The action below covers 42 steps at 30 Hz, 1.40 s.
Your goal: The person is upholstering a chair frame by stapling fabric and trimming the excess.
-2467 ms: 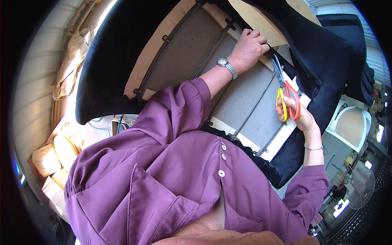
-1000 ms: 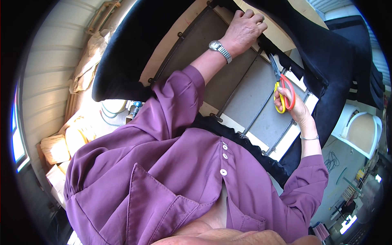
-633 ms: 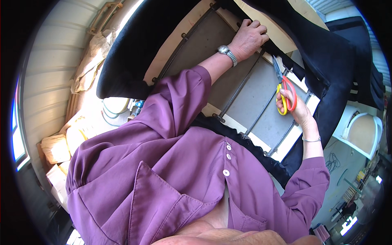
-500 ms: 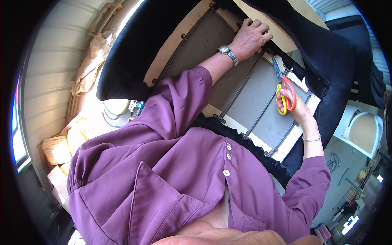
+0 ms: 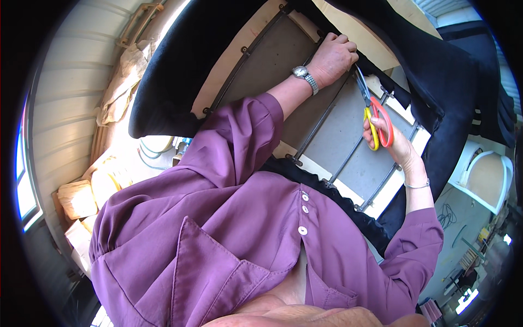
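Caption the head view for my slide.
Scissors in the right hand point up toward the left hand at the black cloth.

Scissors (image 5: 368, 100) in right grip (image 5: 397, 146); frame (image 5: 311, 168) beneath

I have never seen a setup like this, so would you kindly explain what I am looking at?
There is no machine here, only a person's two bare hands. A wide fisheye camera on the head looks down, so straight edges bend and the purple shirt fills the foreground. Ahead lies an upholstered piece: black fabric around pale wood, with metal rods across grey panels. The right hand holds scissors with red and yellow handles, blades pointing toward the left hand. That one has its fingers curled at the fabric's edge; whether they pinch it is hidden.
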Available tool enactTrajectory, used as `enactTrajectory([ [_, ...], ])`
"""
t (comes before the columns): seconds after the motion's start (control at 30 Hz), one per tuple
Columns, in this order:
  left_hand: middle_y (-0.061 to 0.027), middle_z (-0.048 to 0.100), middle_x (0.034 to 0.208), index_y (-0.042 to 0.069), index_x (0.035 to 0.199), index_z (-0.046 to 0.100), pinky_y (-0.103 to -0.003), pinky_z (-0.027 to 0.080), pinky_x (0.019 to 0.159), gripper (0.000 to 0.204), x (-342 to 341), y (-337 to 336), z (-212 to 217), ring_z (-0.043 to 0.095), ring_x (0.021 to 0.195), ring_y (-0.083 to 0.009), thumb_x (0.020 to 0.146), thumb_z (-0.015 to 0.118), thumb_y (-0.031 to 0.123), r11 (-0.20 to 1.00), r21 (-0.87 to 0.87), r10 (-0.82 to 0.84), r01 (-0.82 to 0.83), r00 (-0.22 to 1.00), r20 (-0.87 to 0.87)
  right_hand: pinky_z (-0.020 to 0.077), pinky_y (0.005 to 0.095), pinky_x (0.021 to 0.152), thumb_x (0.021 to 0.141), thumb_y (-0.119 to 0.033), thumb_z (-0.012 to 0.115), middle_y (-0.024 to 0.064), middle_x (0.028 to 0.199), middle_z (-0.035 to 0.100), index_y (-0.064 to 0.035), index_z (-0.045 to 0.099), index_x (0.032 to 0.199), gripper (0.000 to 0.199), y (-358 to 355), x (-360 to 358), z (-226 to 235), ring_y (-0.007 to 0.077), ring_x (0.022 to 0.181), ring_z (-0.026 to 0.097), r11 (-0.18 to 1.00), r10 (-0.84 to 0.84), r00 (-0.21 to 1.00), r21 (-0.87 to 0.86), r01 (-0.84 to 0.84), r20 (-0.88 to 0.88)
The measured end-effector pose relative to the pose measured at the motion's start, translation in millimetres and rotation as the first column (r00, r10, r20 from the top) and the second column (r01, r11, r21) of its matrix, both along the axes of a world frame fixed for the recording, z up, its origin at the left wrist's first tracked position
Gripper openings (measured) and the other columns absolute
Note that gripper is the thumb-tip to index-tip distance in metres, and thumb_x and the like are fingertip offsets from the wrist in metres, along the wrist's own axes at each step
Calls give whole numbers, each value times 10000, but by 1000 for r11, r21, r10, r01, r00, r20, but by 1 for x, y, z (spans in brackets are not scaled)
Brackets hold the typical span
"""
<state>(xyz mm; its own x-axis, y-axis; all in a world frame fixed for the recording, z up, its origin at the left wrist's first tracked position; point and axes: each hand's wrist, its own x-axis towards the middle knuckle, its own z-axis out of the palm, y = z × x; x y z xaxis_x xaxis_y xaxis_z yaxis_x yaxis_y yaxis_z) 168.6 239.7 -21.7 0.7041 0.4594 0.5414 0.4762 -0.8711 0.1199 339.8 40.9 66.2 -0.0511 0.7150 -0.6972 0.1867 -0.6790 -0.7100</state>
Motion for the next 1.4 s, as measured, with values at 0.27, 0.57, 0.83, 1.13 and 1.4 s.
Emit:
enactTrajectory([
  [0.27, 22, 618, 884, 166, 773, 701, -375, 423, 912, 43, 0, -4, -6, 567, 968, -184, 787, 662, 154, 997, -74, 39, -31, 994, 105, 464, 250, 719, 951, -538, 590, 44, 783, 610, -68, 623, 973, 472, 13, 8, -14, 112, 673, 552, 994, -93, 987, 44, 100, -130],
  [0.57, 26, 615, 884, 165, 766, 697, -379, 418, 919, 51, 3, -5, -6, 565, 965, -182, 790, 656, 146, 998, -60, 34, -26, 990, 138, 433, 218, 663, 894, -600, 661, 9, 732, 572, -75, 607, 955, 531, 24, 8, -19, 71, 637, 530, 992, -94, 996, 89, 94, -5],
  [0.83, 16, 630, 904, 140, 804, 706, -374, 430, 936, 19, 1, -3, -5, 581, 957, -191, 786, 707, 145, 994, -101, 44, -34, 995, 93, 406, 210, 621, 894, -568, 663, 2, 690, 537, -98, 581, 887, 477, 19, 12, -9, 61, 598, 495, 994, -45, 998, 104, 40, 50],
  [1.13, 2, 655, 885, 172, 801, 742, -365, 450, 897, 82, -2, -3, 1, 602, 957, -199, 803, 661, 162, 996, -71, 43, -44, 999, -22, 414, 215, 605, 962, -480, 615, 12, 703, 546, -76, 593, 918, 407, 29, -4, -7, 75, 596, 505, 966, -129, 979, 202, 159, -155],
  [1.4, 1, 675, 945, 147, 933, 743, -375, 464, 919, 166, -34, 16, 41, 611, 1026, -209, 774, 723, 102, 996, -92, 29, -21, 996, 82, 451, 218, 667, 927, -506, 649, 21, 723, 577, -65, 606, 923, 443, 43, -11, -29, 83, 631, 538, 983, -96, 984, 144, 117, -148],
])
